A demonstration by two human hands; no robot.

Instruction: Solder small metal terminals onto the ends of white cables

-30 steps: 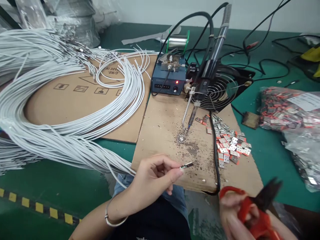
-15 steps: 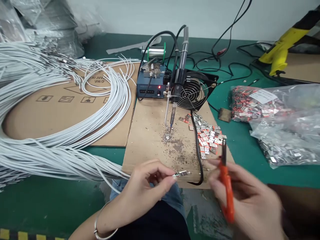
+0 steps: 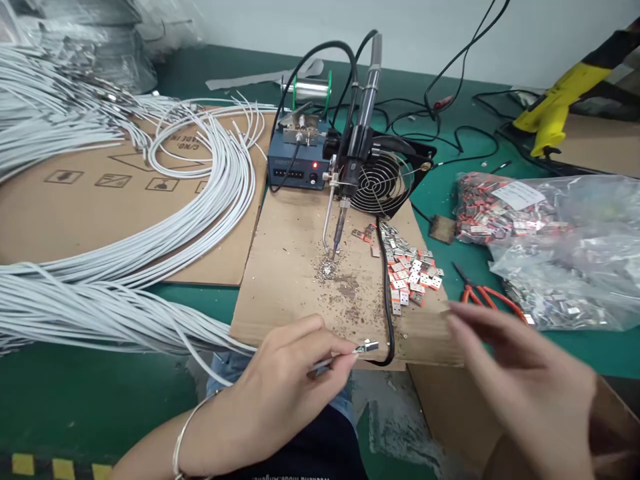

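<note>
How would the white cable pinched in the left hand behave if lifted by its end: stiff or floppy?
Probably floppy: the white cable curves from the left hand back into the looped bundle. Likely light, held by fingertips alone. Its length joins that bundle, so it may drag or snag.

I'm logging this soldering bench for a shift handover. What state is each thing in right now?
left hand: pinching a white cable's end
cable connector: held above the cardboard's near edge
right hand: open, empty, blurred
red cutters: lying on the green table
soldering station: red light lit
soldering iron: mounted tip-down over solder scraps
fan: upright; spinning cannot be told
parts bags: lying full
</note>
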